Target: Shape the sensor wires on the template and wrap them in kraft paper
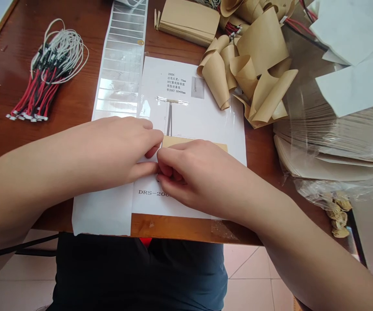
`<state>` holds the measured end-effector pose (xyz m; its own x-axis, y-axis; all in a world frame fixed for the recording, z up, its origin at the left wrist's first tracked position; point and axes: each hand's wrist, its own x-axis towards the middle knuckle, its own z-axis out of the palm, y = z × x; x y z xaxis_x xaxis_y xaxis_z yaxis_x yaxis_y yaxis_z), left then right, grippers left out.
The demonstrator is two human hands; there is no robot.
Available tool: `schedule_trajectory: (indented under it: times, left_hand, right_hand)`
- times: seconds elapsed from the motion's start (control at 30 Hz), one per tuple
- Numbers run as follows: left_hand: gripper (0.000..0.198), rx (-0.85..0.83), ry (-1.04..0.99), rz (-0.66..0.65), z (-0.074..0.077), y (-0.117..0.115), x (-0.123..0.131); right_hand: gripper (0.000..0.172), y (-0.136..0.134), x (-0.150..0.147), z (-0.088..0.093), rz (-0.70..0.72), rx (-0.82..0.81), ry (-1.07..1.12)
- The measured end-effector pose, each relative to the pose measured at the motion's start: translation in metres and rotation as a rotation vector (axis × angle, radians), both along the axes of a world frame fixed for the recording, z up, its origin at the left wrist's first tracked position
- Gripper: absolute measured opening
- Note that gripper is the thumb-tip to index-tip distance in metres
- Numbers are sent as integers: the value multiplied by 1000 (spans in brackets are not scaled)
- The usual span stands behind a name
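Both hands meet at the left end of a strip of brown paper (202, 143), which lies on a printed white sheet (234, 172). My left hand (134, 144) comes in from the left, its thumb and fingers closed towards the paper's edge. Across the front of the brown paper, my right hand (192, 168) is closed in a pinch, its fingertips touching the left thumb tip. Whatever sits between the fingertips is hidden. Under my left forearm runs a long strip of label backing (116, 73) with silvery rectangles.
Bundled red, black and white wires (48, 69) lie at the left. A stack of brown paper pieces (189, 21) is at the back, beside curled brown papers (247, 65). Bagged white sheets (329, 147) stand at the right. The table's front edge (180, 226) is close to my lap.
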<state>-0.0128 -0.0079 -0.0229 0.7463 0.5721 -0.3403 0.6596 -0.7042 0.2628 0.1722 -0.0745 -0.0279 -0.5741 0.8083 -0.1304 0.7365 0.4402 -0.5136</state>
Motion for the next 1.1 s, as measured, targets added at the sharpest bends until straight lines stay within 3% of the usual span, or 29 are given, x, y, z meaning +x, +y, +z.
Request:
schedule_trajectory:
  times: [1.1]
  left_hand:
    - [26, 16, 12, -4, 1, 1, 0]
  right_hand:
    - [23, 0, -2, 3, -8, -16, -20]
